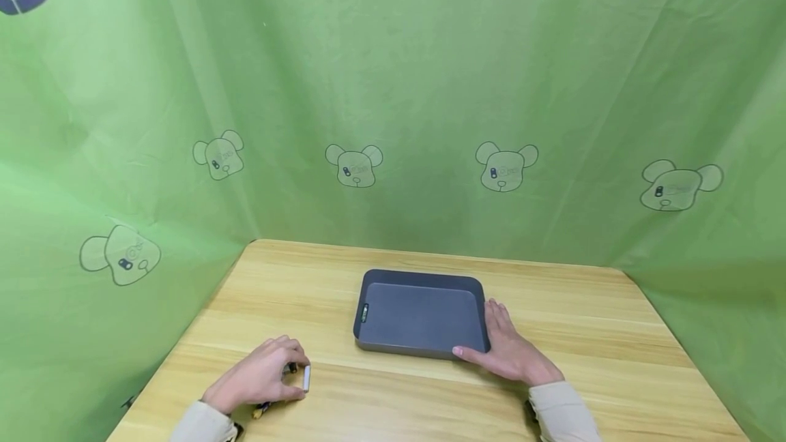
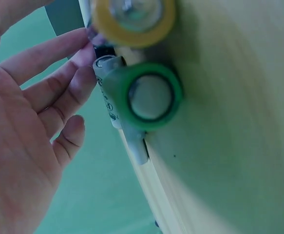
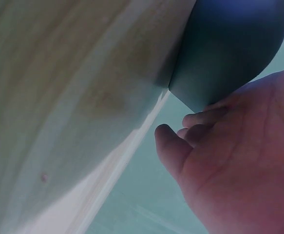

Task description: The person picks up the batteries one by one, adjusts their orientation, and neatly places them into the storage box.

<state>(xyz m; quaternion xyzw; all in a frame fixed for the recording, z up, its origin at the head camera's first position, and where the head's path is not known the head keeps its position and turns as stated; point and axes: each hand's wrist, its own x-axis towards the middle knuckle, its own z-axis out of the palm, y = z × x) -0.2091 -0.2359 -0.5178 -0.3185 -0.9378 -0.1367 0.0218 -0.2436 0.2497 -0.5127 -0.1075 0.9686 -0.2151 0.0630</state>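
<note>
My left hand (image 1: pixel 260 374) is near the front left of the table, with a small white upright piece (image 1: pixel 306 378) between its thumb and fingers. Several batteries lie under and beside that hand. In the left wrist view, one has a yellow-orange end (image 2: pixel 134 22), one a green-rimmed end (image 2: pixel 151 96), and a grey printed one (image 2: pixel 107 92) lies by the fingertips. A dark grey rectangular tray (image 1: pixel 424 319) stands at mid-table. At its near right corner rests my right hand (image 1: pixel 512 353), fingers straight along the side and thumb at the front rim.
The wooden table (image 1: pixel 602 333) has green printed curtains (image 1: pixel 430 87) hanging behind it and on both sides. A small label-like slot (image 1: pixel 365 313) shows in the tray's left wall. The table's left edge runs close past the left forearm.
</note>
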